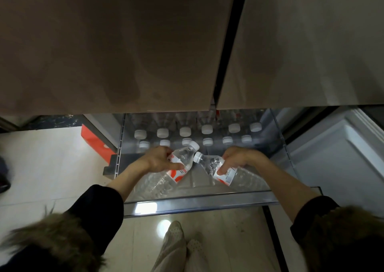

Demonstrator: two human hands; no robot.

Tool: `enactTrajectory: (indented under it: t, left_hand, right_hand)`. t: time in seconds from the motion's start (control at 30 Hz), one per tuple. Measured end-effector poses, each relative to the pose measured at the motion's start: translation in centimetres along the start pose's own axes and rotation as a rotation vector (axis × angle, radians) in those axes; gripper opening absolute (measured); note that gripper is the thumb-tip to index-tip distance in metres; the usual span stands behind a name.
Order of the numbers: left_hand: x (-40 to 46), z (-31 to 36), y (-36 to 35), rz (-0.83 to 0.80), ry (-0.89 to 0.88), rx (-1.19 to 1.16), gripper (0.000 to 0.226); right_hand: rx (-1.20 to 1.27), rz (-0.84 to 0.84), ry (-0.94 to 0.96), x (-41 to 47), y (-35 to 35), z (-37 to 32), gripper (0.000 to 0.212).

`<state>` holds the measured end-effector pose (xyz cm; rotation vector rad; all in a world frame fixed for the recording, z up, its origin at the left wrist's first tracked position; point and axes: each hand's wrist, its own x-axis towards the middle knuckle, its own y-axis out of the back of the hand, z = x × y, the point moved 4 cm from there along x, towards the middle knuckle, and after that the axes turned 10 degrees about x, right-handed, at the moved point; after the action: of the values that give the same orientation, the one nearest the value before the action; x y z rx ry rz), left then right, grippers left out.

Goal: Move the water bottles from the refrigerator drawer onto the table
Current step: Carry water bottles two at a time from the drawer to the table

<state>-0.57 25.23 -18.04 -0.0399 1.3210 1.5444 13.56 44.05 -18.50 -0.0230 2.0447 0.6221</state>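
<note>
The clear refrigerator drawer (199, 202) is pulled out below me. Upright water bottles with white caps (206, 129) stand in two rows at its back. My left hand (160, 161) grips a clear bottle with a red-and-white label (182, 163), tilted with its cap toward the upper right. My right hand (236, 160) grips a second bottle (214, 165) with a white label, its cap pointing up-left. The two caps nearly touch over the drawer's front half. The table is not in view.
Closed brown refrigerator doors (124, 43) fill the upper frame, right over the drawer. An orange box (94, 140) lies on the pale tiled floor at the left. An open white compartment (336, 147) sits to the right. My feet (178, 242) stand below the drawer front.
</note>
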Motion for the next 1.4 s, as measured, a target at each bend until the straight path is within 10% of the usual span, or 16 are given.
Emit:
enactTrajectory:
  t: [0.73,1.4]
  left_hand:
    - [-2.2,1.3,0.2,0.098,-0.014,0.167,0.043]
    - [-21.4,4.1,5.7,0.998,-0.305,-0.203,0.062]
  right_hand:
    - [-0.006,0.490,0.192,-6.6,1.3,0.2,0.066]
    - [0.421,0.793,0.848,-21.2,-1.3,-5.3,0.069]
